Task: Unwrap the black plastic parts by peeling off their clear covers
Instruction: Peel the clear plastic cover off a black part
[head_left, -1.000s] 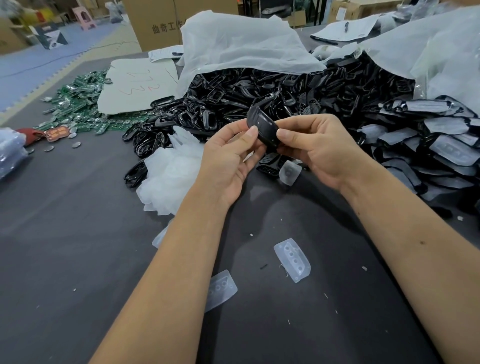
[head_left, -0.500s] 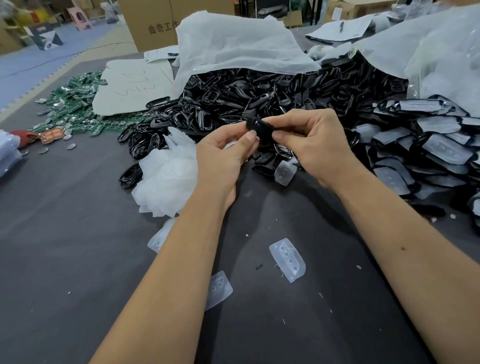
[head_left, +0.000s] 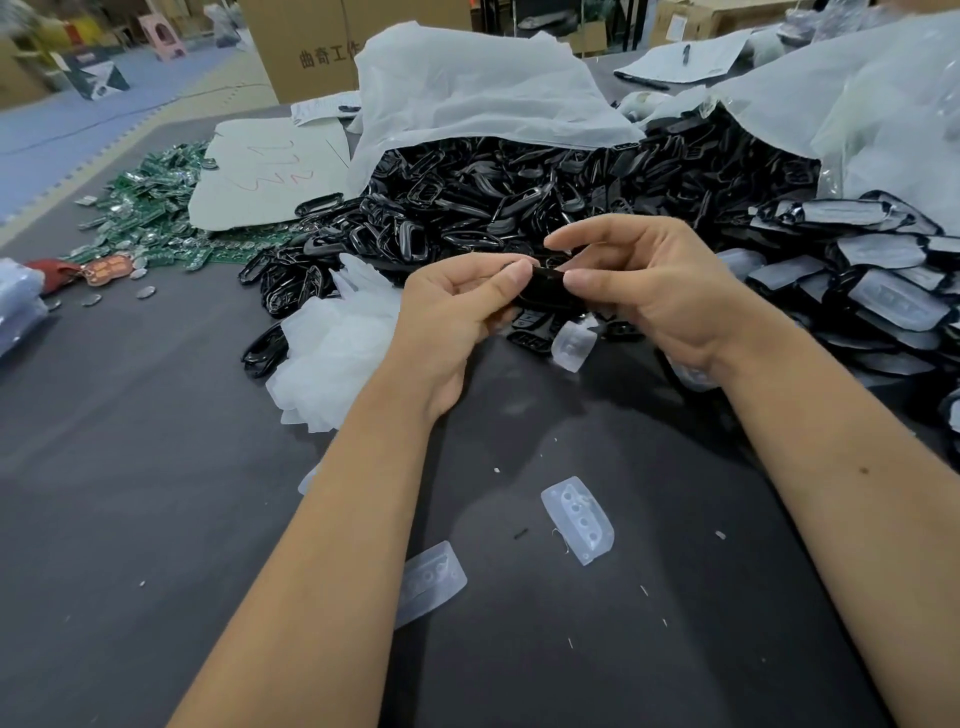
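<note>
Your left hand (head_left: 457, 317) and right hand (head_left: 644, 291) each pinch one end of a black plastic part (head_left: 545, 288), thumbs on top, fingers curled beneath. A second ago it stood tilted with its face toward you; now you have turned it flat and edge-on, just above the near edge of the black pile (head_left: 519, 208). That looks like hunting for the cover's edge; no film is visibly lifted yet. Peeled clear covers (head_left: 577, 519) lie on the dark table (head_left: 130, 493) nearer you.

Green circuit boards (head_left: 150, 208) lie scattered beside a marked cardboard sheet (head_left: 270, 171) on the grey table (head_left: 130, 493); a cardboard box (head_left: 306, 47) stands behind.
</note>
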